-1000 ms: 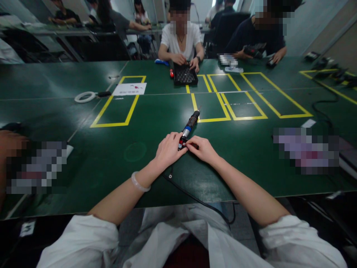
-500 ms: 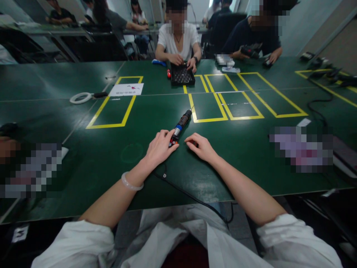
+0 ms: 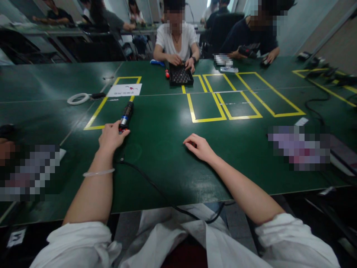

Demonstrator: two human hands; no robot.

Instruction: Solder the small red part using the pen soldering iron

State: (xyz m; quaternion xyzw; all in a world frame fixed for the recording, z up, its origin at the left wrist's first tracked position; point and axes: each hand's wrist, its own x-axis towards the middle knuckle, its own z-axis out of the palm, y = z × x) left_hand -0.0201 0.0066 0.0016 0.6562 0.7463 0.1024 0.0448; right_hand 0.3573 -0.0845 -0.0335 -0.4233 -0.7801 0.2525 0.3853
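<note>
Green tabletop (image 3: pixel 161 111), front edge well nearside of white sheet (image 3: pixel 122 90). Sheet print unreadable. Black tray (image 3: pixel 182 83) right of sheet, small parts inside. Power driver (image 3: pixel 126 114) just nearside of sheet, left hand (image 3: pixel 110 137) grip closed on its rear. Right hand (image 3: pixel 202 147) nearside-right of sheet, grip curled; can't tell if pinching anything.

Right hand (image 3: pixel 199 146) palm-down, fingers loosely curled

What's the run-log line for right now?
Left hand: gripping electric screwdriver, over yellow tape | Right hand: fingers curled, at table | White sheet: beyond screwdriver | Black tray: at another person's hands
</note>
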